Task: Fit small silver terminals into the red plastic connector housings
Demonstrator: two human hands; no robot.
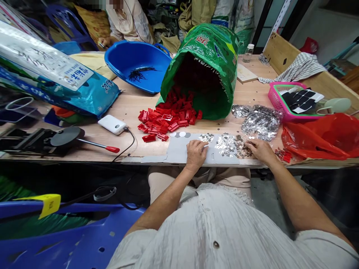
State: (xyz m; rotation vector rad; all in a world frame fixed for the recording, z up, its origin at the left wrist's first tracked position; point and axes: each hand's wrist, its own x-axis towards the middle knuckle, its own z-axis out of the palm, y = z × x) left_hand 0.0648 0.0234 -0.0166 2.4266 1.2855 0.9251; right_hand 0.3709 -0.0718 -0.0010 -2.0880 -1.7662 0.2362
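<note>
My left hand [196, 154] rests on the grey sheet [178, 149] at the table's front edge, its fingers closed in a pinch beside a small pile of metal pieces [206, 138]. What it pinches is too small to name. My right hand [260, 150] is at the right end of the sheet, fingertips together at a pile of darker small metal pieces [242, 146]; anything between them cannot be made out. Between the hands lie scattered silvery pieces [226, 144]. Beyond the sheet, red plastic parts [174, 116] spill from a green sack [207, 48].
A clear bag of metal pieces [260, 121], a pink basket [276, 101] and a red bag [322, 136] are at the right. Leftward are a power bank [112, 124], a red-tipped lever [112, 149] and a blue basin [117, 56]. A person [131, 22] sits across the table.
</note>
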